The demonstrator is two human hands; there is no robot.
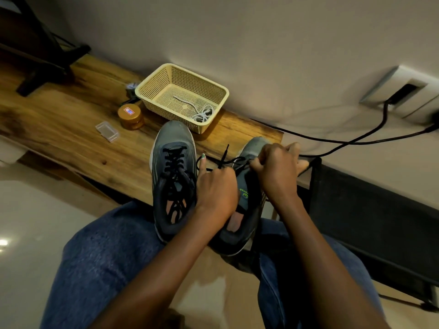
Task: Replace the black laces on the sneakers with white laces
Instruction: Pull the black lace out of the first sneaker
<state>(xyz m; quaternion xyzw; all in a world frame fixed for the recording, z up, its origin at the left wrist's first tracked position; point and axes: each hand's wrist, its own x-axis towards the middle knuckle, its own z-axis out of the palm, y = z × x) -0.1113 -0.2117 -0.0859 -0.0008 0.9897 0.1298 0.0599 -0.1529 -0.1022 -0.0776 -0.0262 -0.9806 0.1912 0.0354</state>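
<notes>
From the head view, you are sitting with two grey sneakers propped between your jeans [102, 252] and the edge of the wooden table [71, 129]. The left sneaker [173, 181] is lying toe-forward, its black lace [174, 162] threaded through all the eyelets. The right sneaker [249, 195] is sitting just beside it, touching, partly hidden under your hands.

Your left hand [216, 186] is curling its grip around a strand of the loose lace [224, 157] from the right sneaker, with the forefinger sticking up and the lace tip poking out above the knuckles. Your right hand [275, 172] is clenching its grip over the front of the right sneaker; it seems to be pinching the same lace near the eyelets, though the fingertips are hidden.

The white laces [203, 113] are lying bundled in the near right corner of the cream basket [152, 91], which is standing on the table against the wall, just beyond the left sneaker's toe. An amber jar [130, 116] and a small clear box [107, 131] are sitting left of the basket. A black cable [356, 138] is running along the wall from a socket [403, 91].
</notes>
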